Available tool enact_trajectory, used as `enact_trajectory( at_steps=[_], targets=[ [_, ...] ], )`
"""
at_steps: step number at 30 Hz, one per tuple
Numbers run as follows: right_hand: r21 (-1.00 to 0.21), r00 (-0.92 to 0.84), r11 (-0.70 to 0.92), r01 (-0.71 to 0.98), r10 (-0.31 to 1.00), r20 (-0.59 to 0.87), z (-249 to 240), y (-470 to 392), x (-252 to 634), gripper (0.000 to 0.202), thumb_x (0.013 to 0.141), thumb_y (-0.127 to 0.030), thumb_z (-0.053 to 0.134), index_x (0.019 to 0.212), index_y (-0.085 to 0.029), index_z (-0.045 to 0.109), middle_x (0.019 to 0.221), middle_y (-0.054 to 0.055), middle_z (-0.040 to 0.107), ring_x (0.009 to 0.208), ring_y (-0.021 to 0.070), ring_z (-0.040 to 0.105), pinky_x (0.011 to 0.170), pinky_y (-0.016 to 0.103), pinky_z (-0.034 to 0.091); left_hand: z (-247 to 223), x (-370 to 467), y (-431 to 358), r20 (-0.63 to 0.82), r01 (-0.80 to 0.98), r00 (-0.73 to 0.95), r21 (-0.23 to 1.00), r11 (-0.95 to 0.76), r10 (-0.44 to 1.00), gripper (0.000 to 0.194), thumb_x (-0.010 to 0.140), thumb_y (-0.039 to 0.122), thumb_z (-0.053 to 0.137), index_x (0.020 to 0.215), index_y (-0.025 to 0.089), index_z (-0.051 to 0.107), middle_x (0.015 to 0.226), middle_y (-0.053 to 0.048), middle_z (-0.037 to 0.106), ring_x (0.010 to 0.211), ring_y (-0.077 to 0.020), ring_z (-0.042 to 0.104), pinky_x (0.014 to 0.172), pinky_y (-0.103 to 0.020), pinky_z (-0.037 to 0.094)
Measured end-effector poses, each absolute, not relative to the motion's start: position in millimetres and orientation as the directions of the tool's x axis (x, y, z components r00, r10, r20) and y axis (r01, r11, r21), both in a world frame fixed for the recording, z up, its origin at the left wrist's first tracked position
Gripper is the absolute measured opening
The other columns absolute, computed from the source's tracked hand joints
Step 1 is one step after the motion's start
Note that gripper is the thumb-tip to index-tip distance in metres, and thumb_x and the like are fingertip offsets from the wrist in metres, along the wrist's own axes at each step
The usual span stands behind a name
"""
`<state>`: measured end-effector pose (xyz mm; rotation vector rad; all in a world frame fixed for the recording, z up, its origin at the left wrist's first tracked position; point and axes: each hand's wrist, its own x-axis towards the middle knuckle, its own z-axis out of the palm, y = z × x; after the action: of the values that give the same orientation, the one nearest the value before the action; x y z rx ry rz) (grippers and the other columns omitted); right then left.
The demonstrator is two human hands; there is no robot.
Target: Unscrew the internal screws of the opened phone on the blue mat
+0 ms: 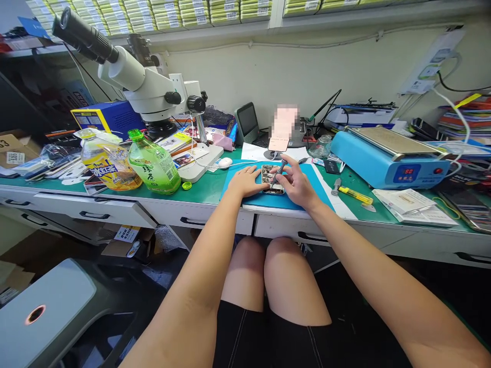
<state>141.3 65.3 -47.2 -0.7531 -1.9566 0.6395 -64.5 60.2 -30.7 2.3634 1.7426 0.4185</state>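
An opened phone (267,178) with bare inner parts lies on the blue mat (235,180) in front of me. Flat on the mat at its left side rests my left hand (245,182), fingers stretched out and the thumb against the phone's edge. Above the phone, my right hand (295,183) is closed on a slim grey screwdriver (283,165), held nearly upright between thumb and fingers. The tool's tip is over the phone's inside; whether it touches a screw is too small to tell.
To the left stand a green tea bottle (153,164), a yellow-labelled bottle (107,162) and a microscope (153,92). On the right are a blue heating plate (383,158), a yellow-handled knife (356,195) and a stack of papers (414,207). A propped-up phone (279,144) stands behind the mat.
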Motion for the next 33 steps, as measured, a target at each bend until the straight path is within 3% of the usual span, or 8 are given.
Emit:
enact_trajectory(
  at_steps=[11, 33],
  targets=[
    [-0.657, -0.409, 0.702, 0.276, 0.704, 0.580, -45, 66, 137, 0.061, 0.105, -0.044, 0.051, 0.163, -0.030, 0.037, 0.100, 0.006, 0.073, 0.081, 0.0234, 0.078, 0.081, 0.046, 0.068, -27, -63, 57, 0.127, 0.906, 0.291, 0.282, -0.316, 0.948, 0.050, 0.104, 0.044, 0.068, 0.147, 0.022, 0.059, 0.158, -0.014, 0.054, 0.140, -0.0344, 0.057, 0.116, -0.061, 0.048],
    [-0.593, -0.383, 0.754, 0.283, 0.655, 0.651, -53, 66, 131, 0.058, 0.108, -0.039, 0.050, 0.164, -0.033, 0.036, 0.103, 0.005, 0.070, 0.079, 0.0204, 0.075, 0.072, 0.036, 0.067, -30, -63, 57, 0.152, 0.905, 0.277, 0.292, -0.311, 0.949, 0.049, 0.104, 0.044, 0.068, 0.146, 0.021, 0.060, 0.156, -0.014, 0.056, 0.138, -0.0337, 0.058, 0.115, -0.061, 0.050]
  ],
)
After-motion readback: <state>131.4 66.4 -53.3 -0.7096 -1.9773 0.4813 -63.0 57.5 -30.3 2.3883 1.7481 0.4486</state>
